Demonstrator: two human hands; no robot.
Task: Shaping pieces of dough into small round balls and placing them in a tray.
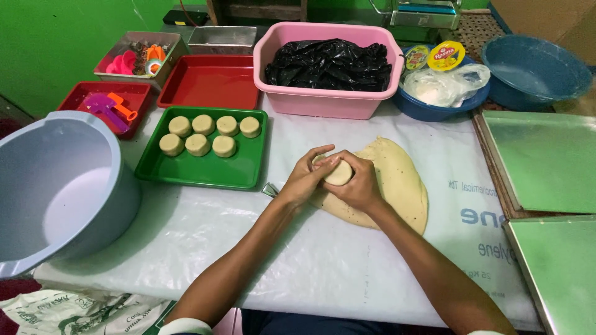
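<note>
Pale dough puck (339, 173) sits cupped between my left hand (305, 178) and right hand (360, 186), fingers clenched around it above the big dough slab (397, 186). Squeezing unevenly could crack its edge, unlike the seven rounds on the green tray (186, 170) at left.

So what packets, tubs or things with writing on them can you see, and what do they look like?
Round tub lid: in the dark blue bowl at the back, yellow with a red patch.
Smaller round lid: just left of it, yellow and green.
Clear plastic bag: same bowl, crumpled, whitish.
Table sheet: white plastic under both hands, blue print at its right end.
Printed sack: bottom left, below the table edge, white with dark green pictures.
</note>
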